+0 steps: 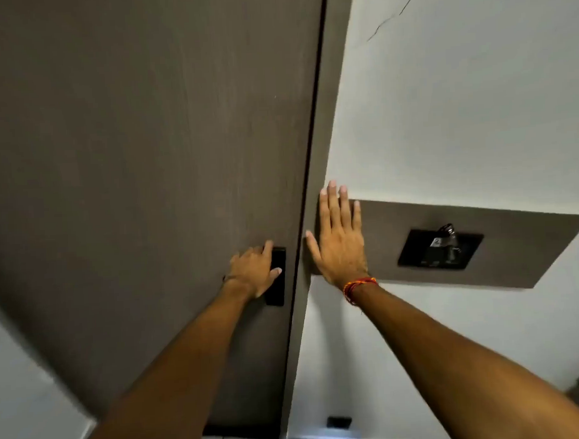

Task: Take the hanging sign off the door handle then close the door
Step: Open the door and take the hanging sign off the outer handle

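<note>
A dark brown door (146, 159) fills the left and sits flush in its frame (316, 185), with only a thin dark gap between them. My left hand (254, 270) is wrapped around the door handle, which it hides, on the black lock plate (277, 286). My right hand (340, 240) lies flat with fingers spread on the frame and the brown wall panel (515, 252), beside the door edge. A red thread band is on that wrist. No hanging sign shows anywhere in view.
On the brown wall panel to the right sits a black switch plate (440, 249) with a shiny object in it. A white wall (475, 95) with a thin crack rises above. A small black outlet (339, 422) sits low near the floor.
</note>
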### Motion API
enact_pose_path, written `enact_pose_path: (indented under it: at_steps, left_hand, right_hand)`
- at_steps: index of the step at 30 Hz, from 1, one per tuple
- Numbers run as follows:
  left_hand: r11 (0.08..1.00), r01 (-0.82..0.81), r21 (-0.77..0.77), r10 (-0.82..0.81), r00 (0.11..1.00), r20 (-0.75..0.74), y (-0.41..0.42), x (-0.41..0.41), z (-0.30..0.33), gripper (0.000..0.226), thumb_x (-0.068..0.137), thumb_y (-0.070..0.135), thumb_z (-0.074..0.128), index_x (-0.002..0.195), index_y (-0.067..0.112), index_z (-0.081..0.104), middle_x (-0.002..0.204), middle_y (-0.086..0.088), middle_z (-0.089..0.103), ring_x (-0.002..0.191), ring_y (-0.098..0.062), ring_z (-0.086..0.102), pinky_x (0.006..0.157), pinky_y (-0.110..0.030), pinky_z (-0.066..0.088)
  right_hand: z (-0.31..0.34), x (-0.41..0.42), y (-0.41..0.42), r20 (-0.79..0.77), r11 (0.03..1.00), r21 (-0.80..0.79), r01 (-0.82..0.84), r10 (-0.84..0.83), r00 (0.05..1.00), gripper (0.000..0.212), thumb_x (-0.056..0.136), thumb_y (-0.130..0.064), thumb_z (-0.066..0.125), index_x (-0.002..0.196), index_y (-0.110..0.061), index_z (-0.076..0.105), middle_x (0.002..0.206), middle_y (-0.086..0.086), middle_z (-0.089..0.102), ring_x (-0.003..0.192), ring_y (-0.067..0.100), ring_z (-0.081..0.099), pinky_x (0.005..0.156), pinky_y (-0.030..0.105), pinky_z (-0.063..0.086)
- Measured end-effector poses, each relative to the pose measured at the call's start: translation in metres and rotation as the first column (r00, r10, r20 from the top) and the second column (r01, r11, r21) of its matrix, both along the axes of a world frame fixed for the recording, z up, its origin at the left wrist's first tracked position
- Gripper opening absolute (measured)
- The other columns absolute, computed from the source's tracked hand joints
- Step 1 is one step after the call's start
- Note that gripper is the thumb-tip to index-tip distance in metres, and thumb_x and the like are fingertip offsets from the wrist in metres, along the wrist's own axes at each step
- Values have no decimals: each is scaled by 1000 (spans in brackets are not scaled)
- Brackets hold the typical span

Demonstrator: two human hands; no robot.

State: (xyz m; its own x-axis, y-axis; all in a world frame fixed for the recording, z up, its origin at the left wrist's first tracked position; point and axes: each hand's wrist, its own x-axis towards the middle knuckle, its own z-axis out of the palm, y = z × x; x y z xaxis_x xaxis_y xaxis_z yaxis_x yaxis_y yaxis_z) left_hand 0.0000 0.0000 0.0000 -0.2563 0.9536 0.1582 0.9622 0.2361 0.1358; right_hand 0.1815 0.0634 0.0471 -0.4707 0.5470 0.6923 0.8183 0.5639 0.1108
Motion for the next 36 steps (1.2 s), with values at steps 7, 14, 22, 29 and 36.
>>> enact_pose_path:
  at_steps: [7,14,22,29,36]
  left_hand:
    - [985,-124,121,127,992,-17,15,-11,-64,73,96,68,24,121,6,56,99,-19,71,101,-36,65,91,-47,43]
    - [915,-239,324,191,966,175,26,-8,-117,73,98,61,37,63,4,65,68,-11,63,86,-31,60,86,-46,39]
    - [780,-466,418,116,763,636,44,8,-140,51,96,60,41,59,26,52,61,11,49,84,-22,59,95,-39,35]
    - [708,-537,459,4,653,757,46,13,-146,49,93,60,48,57,26,49,57,13,50,78,-22,62,94,-47,47]
    - [653,-625,428,-105,485,868,41,27,-147,54,93,53,55,47,31,37,43,11,37,49,-8,40,61,-29,37]
  right_hand:
    - [-29,-27,34,-102,979,163,121,-105,989,84,103,-49,47,164,-2,14,170,23,16,157,41,14,128,59,6]
    - [-46,-37,60,-208,917,352,186,-117,971,84,92,-47,56,156,0,28,159,26,38,149,43,26,128,55,0]
    - [-51,-38,70,-237,897,408,170,-75,969,82,92,-47,53,153,2,31,158,24,32,147,45,30,122,66,21]
    - [-53,-39,74,-243,897,409,168,-70,967,83,92,-48,53,154,3,31,158,26,35,148,46,29,123,66,18]
    - [-51,-38,70,-219,907,395,145,-60,974,84,92,-48,54,155,1,28,160,22,28,149,43,27,128,58,3]
